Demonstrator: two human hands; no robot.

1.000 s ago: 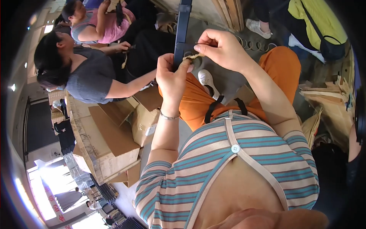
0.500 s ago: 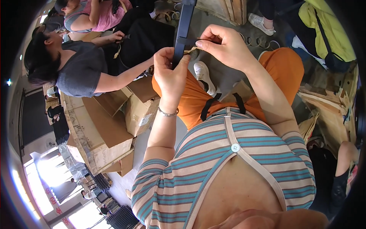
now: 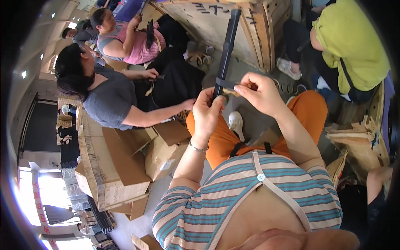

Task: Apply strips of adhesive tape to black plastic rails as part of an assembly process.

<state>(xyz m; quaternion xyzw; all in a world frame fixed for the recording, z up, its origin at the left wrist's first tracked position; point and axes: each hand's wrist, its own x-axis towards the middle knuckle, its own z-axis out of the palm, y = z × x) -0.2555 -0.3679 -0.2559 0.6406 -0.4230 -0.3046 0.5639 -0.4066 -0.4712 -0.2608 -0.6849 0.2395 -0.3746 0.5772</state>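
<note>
My left hand is closed around the lower end of a long black tube, which points up and away from me, slightly to the right. The tube has raised collars along it, and a narrower far end. A dark flat strap passes round it just above my left fingers. My right hand pinches the strap's free end and holds it out to the right of the tube. Below the strap, a crumpled yellowish strip shows between my hands; what it is attached to is hidden.
At left, a co-worker in a dark grey top sits close, one arm near my left hand. An open cardboard box stands on a wooden crate. A large wooden crate lies ahead; someone in yellow-green sits at right.
The view has shifted, showing more of the tube's far end. My left hand still holds the tube, now lower down it relative to the strap. My right hand still pinches the strap.
</note>
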